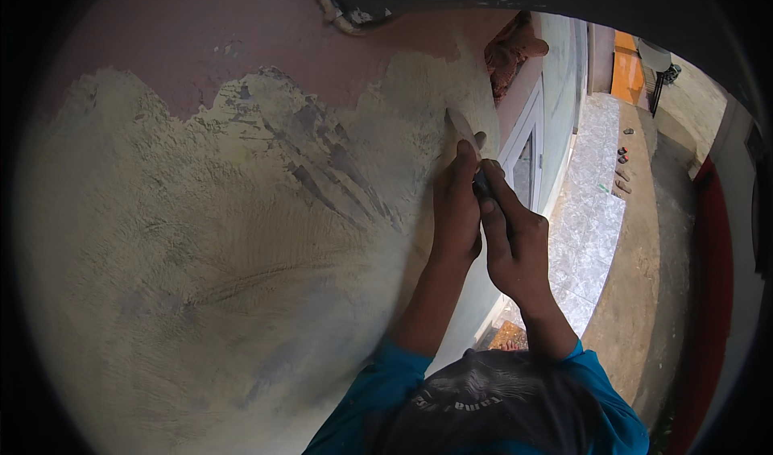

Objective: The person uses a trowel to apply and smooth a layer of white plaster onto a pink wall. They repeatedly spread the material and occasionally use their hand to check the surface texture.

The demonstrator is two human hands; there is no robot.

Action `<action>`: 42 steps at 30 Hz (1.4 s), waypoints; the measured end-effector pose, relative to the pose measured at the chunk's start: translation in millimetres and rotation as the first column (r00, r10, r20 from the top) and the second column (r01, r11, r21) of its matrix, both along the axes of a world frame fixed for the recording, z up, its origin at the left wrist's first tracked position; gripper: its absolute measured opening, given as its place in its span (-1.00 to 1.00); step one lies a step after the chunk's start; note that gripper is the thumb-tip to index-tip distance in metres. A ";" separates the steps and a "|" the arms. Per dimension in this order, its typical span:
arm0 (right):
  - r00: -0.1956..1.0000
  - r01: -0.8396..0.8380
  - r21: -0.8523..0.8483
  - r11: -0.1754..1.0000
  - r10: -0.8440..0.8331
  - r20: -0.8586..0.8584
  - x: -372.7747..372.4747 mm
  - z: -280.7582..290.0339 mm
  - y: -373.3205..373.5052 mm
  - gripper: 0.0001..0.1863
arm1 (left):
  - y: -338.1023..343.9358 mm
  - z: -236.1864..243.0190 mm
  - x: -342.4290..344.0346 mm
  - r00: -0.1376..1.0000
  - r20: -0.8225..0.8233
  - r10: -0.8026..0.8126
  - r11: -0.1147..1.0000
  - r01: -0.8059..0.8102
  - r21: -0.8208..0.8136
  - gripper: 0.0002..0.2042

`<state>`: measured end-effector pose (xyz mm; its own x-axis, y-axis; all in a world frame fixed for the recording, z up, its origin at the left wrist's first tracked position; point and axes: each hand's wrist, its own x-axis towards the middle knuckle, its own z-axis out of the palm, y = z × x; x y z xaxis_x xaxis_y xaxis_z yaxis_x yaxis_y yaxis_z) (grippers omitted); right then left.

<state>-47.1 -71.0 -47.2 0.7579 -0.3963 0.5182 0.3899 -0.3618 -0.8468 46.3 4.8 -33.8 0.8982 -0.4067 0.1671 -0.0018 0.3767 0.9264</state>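
Observation:
Both my hands are raised together beside a wall [201, 213] with a rough, pale, patchy surface and darker scraped streaks. My right hand [519, 246] is closed around the dark handle [481, 181] of a scraper. My left hand [457, 205] is also closed on the scraper, its thumb and fingers up by the base of the blade. The scraper's flat metal blade [460, 123] points up and left, its edge at or close to the wall's right end; I cannot tell whether it touches. Pinkish paint [161, 36] covers the wall's upper part.
A white-framed window or door [527, 153] stands beyond my hands. Below lies a pale tiled walkway [584, 237], with several pieces of footwear [622, 169] beside it. A reddish-brown cloth-like bundle [509, 52] sits near the wall's corner. A pipe [330, 4] runs along the wall's top.

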 end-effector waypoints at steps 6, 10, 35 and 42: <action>0.974 -0.002 -0.216 0.976 0.051 0.220 -14.6 -10.2 19.4 -0.43 | 34.2 0.8 -34.3 1.000 -0.014 0.005 0.981 -0.008 -0.194 -0.38; 0.948 -0.015 -0.288 0.958 0.105 0.301 -19.4 -7.9 32.8 -0.44 | 55.0 8.5 -47.7 0.994 0.041 0.104 0.977 -0.094 -0.194 -0.34; 0.937 -0.060 -0.329 0.942 0.166 0.306 -28.5 53.4 47.7 -0.48 | 66.4 70.1 -59.4 0.988 0.044 0.145 0.952 -0.127 -0.277 -0.23; 0.892 0.021 -0.311 0.950 0.123 0.435 -35.9 59.4 53.8 -0.51 | 71.1 78.5 -60.6 0.989 0.113 0.095 0.977 -0.071 -0.203 -0.26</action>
<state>-83.0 -17.2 12.2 0.4340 -0.1348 0.8908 0.7225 -0.5385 -0.4336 -14.3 75.9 44.6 0.8955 -0.2795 0.3464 -0.1485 0.5460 0.8245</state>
